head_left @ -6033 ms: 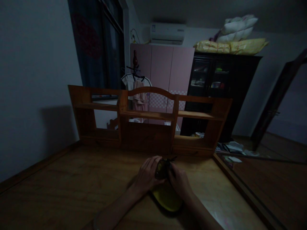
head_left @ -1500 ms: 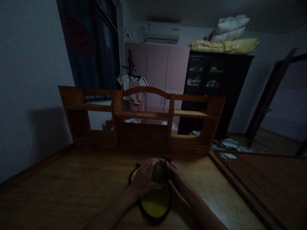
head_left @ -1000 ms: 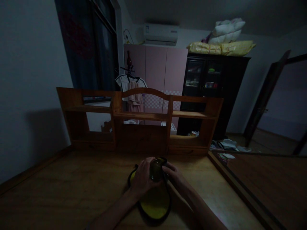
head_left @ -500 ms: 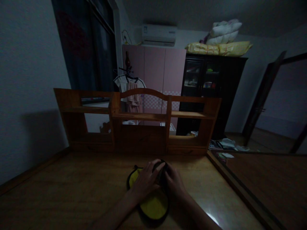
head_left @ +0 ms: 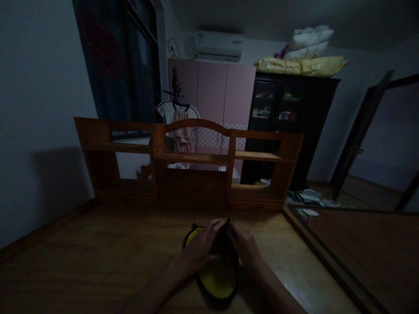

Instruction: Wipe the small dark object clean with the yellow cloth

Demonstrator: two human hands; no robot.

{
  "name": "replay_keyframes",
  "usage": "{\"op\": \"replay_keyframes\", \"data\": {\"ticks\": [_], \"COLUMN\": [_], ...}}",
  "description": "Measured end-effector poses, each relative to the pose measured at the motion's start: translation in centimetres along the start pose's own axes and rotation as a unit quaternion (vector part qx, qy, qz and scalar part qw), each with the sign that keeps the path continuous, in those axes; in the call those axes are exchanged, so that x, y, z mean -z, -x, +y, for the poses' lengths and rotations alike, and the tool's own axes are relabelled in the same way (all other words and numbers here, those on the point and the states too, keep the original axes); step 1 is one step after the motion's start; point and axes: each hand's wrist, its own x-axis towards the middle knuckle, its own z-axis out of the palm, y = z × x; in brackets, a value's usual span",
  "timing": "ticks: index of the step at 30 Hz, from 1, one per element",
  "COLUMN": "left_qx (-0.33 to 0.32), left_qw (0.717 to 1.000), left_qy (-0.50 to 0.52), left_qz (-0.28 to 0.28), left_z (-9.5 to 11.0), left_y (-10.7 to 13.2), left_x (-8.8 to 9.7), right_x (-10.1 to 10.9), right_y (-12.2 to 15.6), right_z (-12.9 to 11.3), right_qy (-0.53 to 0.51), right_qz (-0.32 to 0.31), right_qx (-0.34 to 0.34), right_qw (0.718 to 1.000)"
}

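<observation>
A yellow pouch with black edging (head_left: pixel 218 279) lies on the wooden tabletop (head_left: pixel 98 257), in front of me. Across its upper part reaches my left hand (head_left: pixel 204 244), with its fingers closed on the black rim near the top. My right hand (head_left: pixel 245 242) pinches the same dark rim from the other side, close to the left fingertips. Between the two hands the rim stands raised, and a dark gap shows below it. The fingertips are partly hidden and the light is dim, so whether anything lies inside the pouch cannot be made out.
A wooden shelf unit (head_left: pixel 193 187) stands along the table's far edge. A raised wooden border (head_left: pixel 327 257) runs down the right side, and a wall (head_left: pixel 42 174) rises at the left. Behind are a pink wardrobe (head_left: pixel 211 96) and a black cabinet (head_left: pixel 314 117).
The pouch and both hands appear slightly further right. The rim between my fingers now stands up higher, and the dark gap below it shows more.
</observation>
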Motion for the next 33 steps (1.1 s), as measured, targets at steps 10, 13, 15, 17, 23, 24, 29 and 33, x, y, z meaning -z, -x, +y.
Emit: {"op": "replay_keyframes", "data": {"ticks": [10,13,15,17,23,24,29,33], "left_qx": [0.013,0.028,0.041,0.060,0.109,0.116,0.147,0.177], "left_qw": [0.996,0.994,0.993,0.991,0.986,0.985,0.977,0.971], "left_qy": [-0.070,-0.078,-0.087,-0.093,-0.069,-0.065,-0.054,-0.041], "left_qz": [0.043,0.065,0.075,0.079,0.104,0.111,0.144,0.153], "left_z": [-0.9,-1.2,-1.3,-1.4,-1.4,-1.5,-2.0,-2.3], "left_y": [0.2,0.3,0.3,0.3,0.1,0.1,0.0,0.1], "left_x": [-0.5,-0.7,-0.7,-0.5,-0.3,-0.3,-0.5,-0.6], "right_x": [-1.0,-1.5,-1.7,-1.9,-1.6,-1.6,-1.4,-1.2], "right_y": [-0.1,-0.1,0.0,0.0,0.0,0.0,0.0,-0.1], "right_z": [-0.6,-0.9,-1.1,-1.3,-2.0,-2.1,-3.2,-3.9], "right_qy": [0.000,0.004,-0.003,-0.010,0.005,0.013,0.028,0.027], "right_qz": [0.016,0.015,0.000,-0.018,-0.050,-0.045,-0.052,-0.061], "right_qx": [-0.002,0.024,0.041,0.050,0.055,0.051,0.043,0.051], "right_qw": [1.000,1.000,0.999,0.999,0.997,0.998,0.997,0.996]}}
